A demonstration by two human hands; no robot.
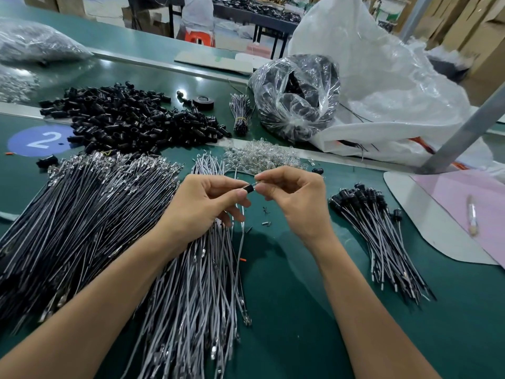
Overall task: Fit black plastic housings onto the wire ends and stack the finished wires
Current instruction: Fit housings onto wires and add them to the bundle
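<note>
My left hand (203,203) pinches a small black plastic housing (249,188) between thumb and forefinger, with a grey wire hanging down from it. My right hand (296,198) pinches a small clear piece right at the housing's open end. Both hands meet above the green table. A heap of loose black housings (131,119) lies at the back left. Black wires (82,214) fan out on the left, grey wires (196,283) lie under my left wrist. Finished wires with housings (379,231) are stacked on the right.
A pile of small clear bulbs (262,157) lies just beyond my hands. A tied wire bundle (241,113), a tape roll (202,102) and a clear bag of black parts (295,97) stand behind. A large white bag (382,77) and a metal post (464,132) are at right.
</note>
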